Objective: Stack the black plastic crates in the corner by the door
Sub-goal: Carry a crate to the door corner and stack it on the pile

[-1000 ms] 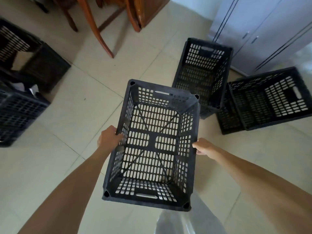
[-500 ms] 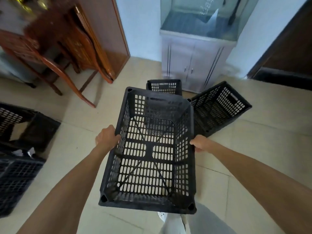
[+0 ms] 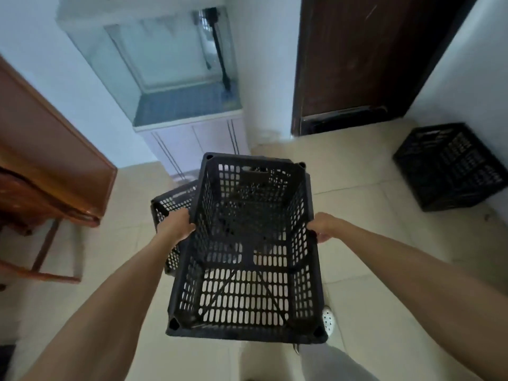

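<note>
Three black plastic crates are visible, together with two bare hands. The held crate (image 3: 248, 251) is carried in the air in the centre of the view, open side up, its perforated floor and four perforated walls exposed to the camera. Its long axis runs away from the person, the near short wall lying low in the view above a grey trouser leg (image 3: 330, 361) and the far short wall, with its handle slot, pointing toward the white cabinet (image 3: 198, 141) that carries a glass aquarium (image 3: 167, 56). The left hand (image 3: 176, 226) is closed over the rim of the left long wall, slightly beyond the midpoint of that wall; the right hand (image 3: 323, 225) is closed likewise over the rim of the right long wall, directly opposite, so that the crate hangs between the two hands with both arms extended. A second crate (image 3: 170, 204) lies on the tiled floor (image 3: 365, 232) below and to the left of the held one, largely hidden by it and by the left forearm. A third crate (image 3: 450, 166) stands on the floor well apart at the right, against the white wall and near the dark wooden door (image 3: 362, 59). Wooden furniture (image 3: 44, 160) occupies the left edge. A white perforated shoe (image 3: 327, 323) shows just beside the crate's near right corner.
</note>
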The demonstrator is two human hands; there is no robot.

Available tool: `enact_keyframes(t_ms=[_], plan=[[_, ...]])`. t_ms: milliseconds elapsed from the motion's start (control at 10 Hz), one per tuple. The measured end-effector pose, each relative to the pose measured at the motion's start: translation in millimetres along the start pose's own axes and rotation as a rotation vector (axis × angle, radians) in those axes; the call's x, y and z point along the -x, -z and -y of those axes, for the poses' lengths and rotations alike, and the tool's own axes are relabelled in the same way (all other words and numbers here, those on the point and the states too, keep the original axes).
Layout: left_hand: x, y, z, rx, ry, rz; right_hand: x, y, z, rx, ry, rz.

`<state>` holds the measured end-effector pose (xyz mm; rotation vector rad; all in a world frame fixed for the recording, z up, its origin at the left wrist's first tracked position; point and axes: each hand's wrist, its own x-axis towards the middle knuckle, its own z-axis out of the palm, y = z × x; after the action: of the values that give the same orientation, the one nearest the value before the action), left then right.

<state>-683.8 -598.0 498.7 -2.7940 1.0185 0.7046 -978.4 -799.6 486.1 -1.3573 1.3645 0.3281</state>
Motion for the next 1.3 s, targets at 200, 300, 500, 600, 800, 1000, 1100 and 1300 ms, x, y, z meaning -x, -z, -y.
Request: enact_keyframes(t_ms=[200, 300, 500, 600, 800, 1000, 1100, 1300], plan=[[-60.2, 24.1, -138.2, -0.03, -0.141, 0.009, -18.3, 132.6, -15.3, -0.01, 0.069, -0.11], [-77.6, 36.5, -222.2, -0.054, -0.231, 0.004, -29.1, 200.2, -32.0, 0.003, 0.066, -0.207], [-115.7, 59.3, -361.6, -0.077, -0.404, 0.014, -44.8, 311.2, -58.3, -0.01, 0.021, -0.408], [-142.8, 65.9, -437.1, -0.105, -0.5, 0.018, -54.8, 365.2, -70.3, -0.019, -0.021, -0.477], [-206.6, 67.8, -581.8, -0.22, -0.621, 0.074, -98.1, 463.4, -93.0, -0.052, -0.129, -0.513], [-283.0, 84.3, -722.8, -0.287, -0.728, 0.173, -143.9, 574.0, -96.7, -0.053, -0.266, -0.442], [-310.0, 85.9, -785.0, -0.232, -0.761, 0.231, -171.4, 614.9, -108.9, -0.197, -0.295, -0.548], [-331.6, 80.1, -881.3, -0.209, -0.825, 0.276, -218.3, 687.6, -127.4, -0.326, -0.328, -0.602]])
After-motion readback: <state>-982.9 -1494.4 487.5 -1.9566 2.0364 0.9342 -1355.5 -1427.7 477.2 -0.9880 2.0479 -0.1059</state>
